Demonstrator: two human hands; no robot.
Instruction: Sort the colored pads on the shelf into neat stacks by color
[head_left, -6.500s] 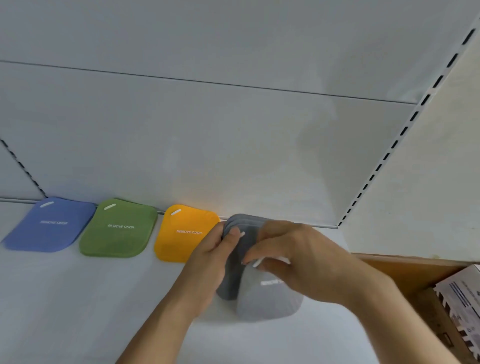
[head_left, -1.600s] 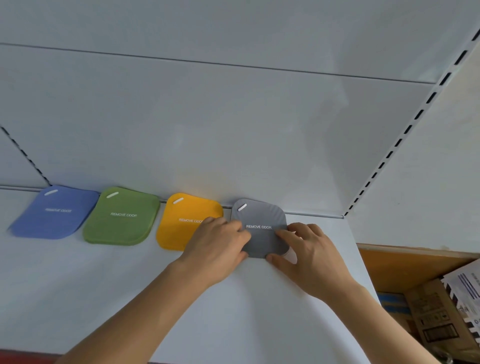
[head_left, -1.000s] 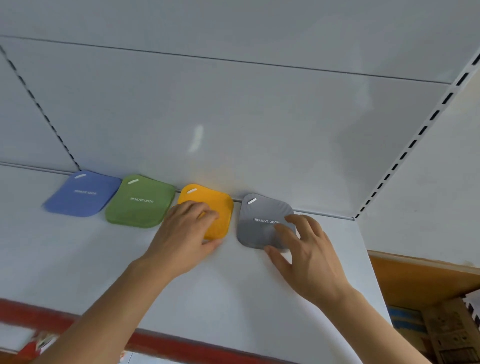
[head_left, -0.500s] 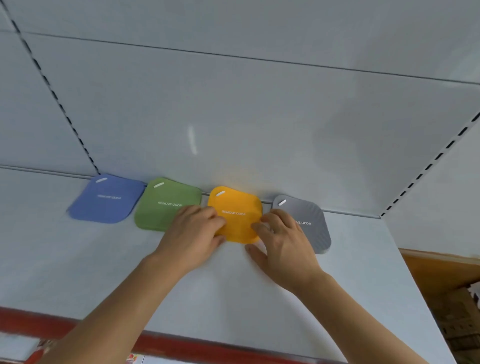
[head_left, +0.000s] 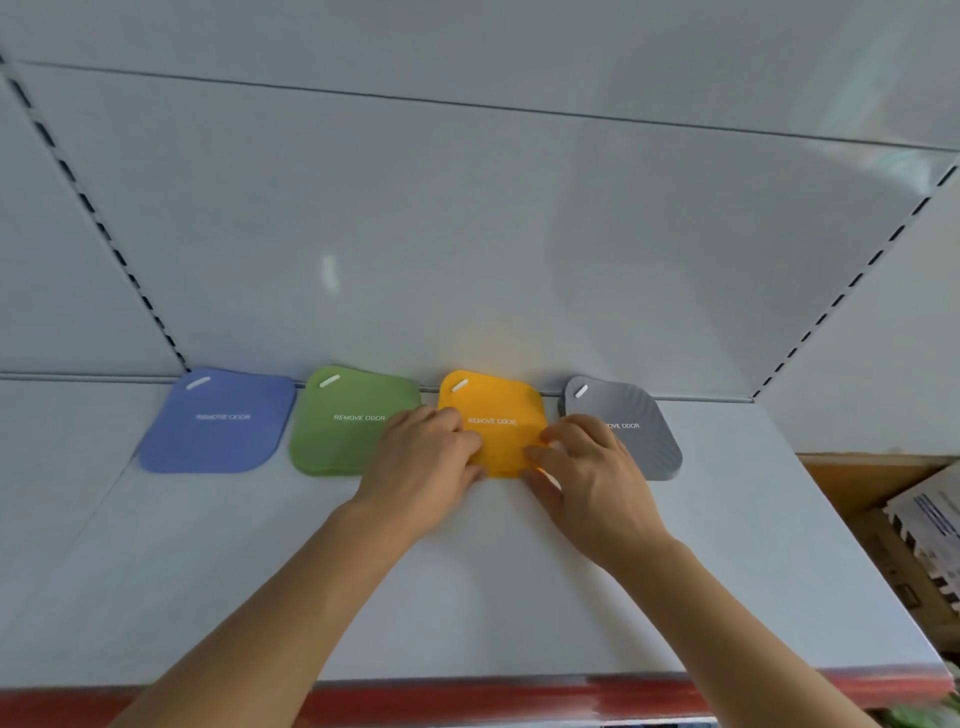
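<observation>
Both your hands square up the yellow pad stack (head_left: 493, 415) on the white shelf (head_left: 467, 582).
Left hand (head_left: 423, 462) and right hand (head_left: 587, 467) rest open-fingered, gripping nothing; nudge edges flush.

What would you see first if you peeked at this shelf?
Four bright pads in a row against the back wall: blue pad, green pad, orange pad and grey pad. The left hand and right hand both rest on the orange one.
</observation>
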